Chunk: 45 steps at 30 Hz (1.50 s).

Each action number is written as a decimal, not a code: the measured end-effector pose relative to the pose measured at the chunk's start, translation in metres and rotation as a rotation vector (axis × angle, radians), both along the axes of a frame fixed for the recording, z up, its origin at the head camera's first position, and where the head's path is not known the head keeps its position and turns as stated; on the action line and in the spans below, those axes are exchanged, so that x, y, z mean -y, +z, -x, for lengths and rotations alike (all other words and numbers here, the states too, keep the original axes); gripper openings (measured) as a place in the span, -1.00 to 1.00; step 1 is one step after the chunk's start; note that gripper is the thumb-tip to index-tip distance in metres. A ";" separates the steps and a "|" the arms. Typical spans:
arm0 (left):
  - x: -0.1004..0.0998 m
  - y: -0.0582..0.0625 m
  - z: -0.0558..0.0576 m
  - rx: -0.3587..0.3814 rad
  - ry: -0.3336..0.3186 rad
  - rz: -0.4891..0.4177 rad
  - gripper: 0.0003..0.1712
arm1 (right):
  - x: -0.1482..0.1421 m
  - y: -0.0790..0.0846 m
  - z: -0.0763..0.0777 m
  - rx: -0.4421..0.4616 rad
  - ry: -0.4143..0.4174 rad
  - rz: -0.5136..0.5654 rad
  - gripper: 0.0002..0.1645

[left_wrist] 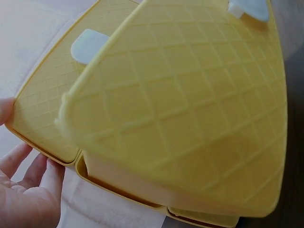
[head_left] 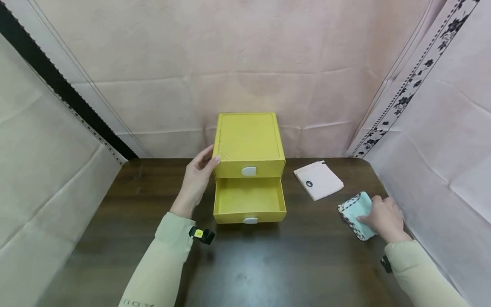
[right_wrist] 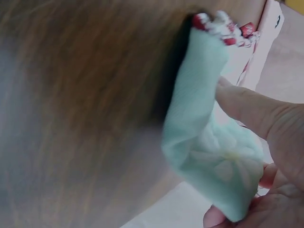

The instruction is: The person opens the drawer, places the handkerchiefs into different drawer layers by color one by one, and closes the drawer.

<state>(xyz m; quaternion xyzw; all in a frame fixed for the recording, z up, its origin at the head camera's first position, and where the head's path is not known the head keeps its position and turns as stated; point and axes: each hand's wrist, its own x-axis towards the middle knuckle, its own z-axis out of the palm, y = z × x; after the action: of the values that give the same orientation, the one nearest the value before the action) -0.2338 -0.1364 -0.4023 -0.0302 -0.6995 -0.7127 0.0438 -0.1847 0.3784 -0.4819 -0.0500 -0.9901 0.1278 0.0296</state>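
Right hand (head_left: 383, 217) grasps 1 aqua cloth (head_left: 356, 211), thumb on 1 side and fingertips on the other. Left hand (head_left: 197, 177) holds the upper left front corner of 1 yellow drawer box (head_left: 249, 136) between thumb and fingers. Count: 2 hands, 2 cloths, 1 box. Box, head view: 2 drawers visible, each with 1 white tab handle; upper drawer (head_left: 230, 170) closed, lower drawer (head_left: 247, 196) pulled out, its floor bare. Left wrist view adds part of a 3rd section beyond the pulled-out drawer. Aqua cloth lies to the left of the right hand's palm, just under the thumb, near the table's right edge; whether it touches the table (head_left: 249, 268) cannot be told. It carries 1 visible pale flower (right_wrist: 232, 156) with a yellow centre, plus a patterned border, red and white in the right wrist view. Second item, 1 folded white cloth (head_left: 320, 181) with 1 dark round mark, lies on the table between box and aqua cloth, apart from both hands.
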 end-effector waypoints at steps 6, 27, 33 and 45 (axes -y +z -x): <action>-0.001 0.000 0.001 -0.004 0.005 0.028 -0.34 | 0.003 0.003 -0.003 0.009 0.010 -0.021 -0.14; -0.001 -0.004 0.002 0.004 0.020 0.031 -0.35 | 0.035 0.080 -0.024 -0.049 0.219 0.413 -0.58; -0.003 0.002 0.001 -0.008 0.017 0.016 -0.36 | 0.067 0.102 -0.028 -0.101 0.194 0.558 -0.57; -0.003 0.000 0.003 0.004 0.014 -0.001 -0.39 | 0.130 0.127 -0.032 -0.196 0.270 0.850 -0.71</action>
<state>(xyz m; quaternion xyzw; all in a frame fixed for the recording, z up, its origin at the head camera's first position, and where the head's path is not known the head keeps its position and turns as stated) -0.2371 -0.1333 -0.4024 -0.0239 -0.6994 -0.7128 0.0473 -0.1531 0.2481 -0.3550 0.0840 -0.8398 0.5298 0.0832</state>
